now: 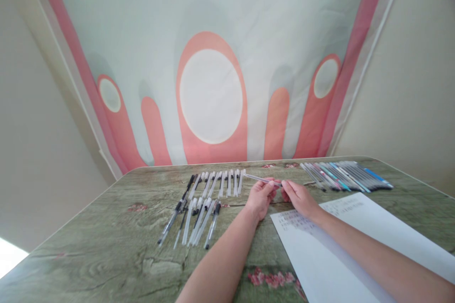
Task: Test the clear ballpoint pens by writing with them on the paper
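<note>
No text here can be read. Rows of small, dark writing run along the far end of the white paper, in front of the person, but they are too faint and blurred to make out a word, letter or number. On the pens, any print is too small to tell.

Widest free stretch: left side of the table, open to near edge. Near-left pens and far-left pen row in the way toward middle, barely a gap between them. Left hand, right hand and held pen block far middle. Bare wedge between forearms, near side. Right: flat paper, right pen row beyond. Wall hanging stops far edge.
</note>
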`<state>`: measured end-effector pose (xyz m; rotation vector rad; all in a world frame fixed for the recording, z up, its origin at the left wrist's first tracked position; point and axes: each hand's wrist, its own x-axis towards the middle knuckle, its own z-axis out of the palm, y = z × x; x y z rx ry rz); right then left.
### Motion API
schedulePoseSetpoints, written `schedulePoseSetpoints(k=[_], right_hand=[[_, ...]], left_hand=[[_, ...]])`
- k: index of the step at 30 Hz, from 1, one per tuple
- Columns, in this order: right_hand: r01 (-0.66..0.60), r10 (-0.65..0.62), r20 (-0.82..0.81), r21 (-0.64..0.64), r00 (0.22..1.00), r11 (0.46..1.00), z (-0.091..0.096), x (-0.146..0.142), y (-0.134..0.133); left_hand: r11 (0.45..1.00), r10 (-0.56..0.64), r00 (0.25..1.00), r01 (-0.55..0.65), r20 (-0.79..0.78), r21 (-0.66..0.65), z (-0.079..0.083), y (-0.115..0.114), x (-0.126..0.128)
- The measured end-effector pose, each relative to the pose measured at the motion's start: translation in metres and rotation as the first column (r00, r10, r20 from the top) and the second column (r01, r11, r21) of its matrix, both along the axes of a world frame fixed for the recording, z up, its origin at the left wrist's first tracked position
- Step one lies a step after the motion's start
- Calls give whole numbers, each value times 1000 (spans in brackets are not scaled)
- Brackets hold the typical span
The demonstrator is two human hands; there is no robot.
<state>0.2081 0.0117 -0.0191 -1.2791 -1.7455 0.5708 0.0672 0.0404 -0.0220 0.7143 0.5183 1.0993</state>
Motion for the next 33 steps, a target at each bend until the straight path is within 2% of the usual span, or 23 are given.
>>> schedulePoseSetpoints(k=[7, 15, 20, 23, 26, 31, 33], right_hand=[[30, -36, 57, 97, 998, 995, 3, -1, -1], [-44, 43, -35, -25, 998, 999, -1, -1, 1], [15, -15, 11, 40, 1000, 999, 0, -1, 1], [2, -6, 49, 69, 999, 998, 1, -1, 0], [-30, 29, 21, 34, 999, 999, 0, 0, 0], [-83, 68, -141, -102, 988, 991, -3, -1, 1], [-74, 58, -162, -94, 985, 993, -3, -2, 2]], left_hand=[[1000, -7, 1000, 7, 3, -5, 1, 0, -1], [1000, 0, 1000, 0, 4, 9, 1, -1, 0], [1000, 5, 1000, -5, -2, 4, 3, -1, -1], [1000, -10, 1000, 10, -12, 20, 1, -1, -2], [999, -20, 1000, 21, -20, 39, 0, 0, -2], [999, -13, 1000, 15, -25, 43, 0, -1, 0], [999, -5, 1000, 6, -18, 36, 0, -1, 0]])
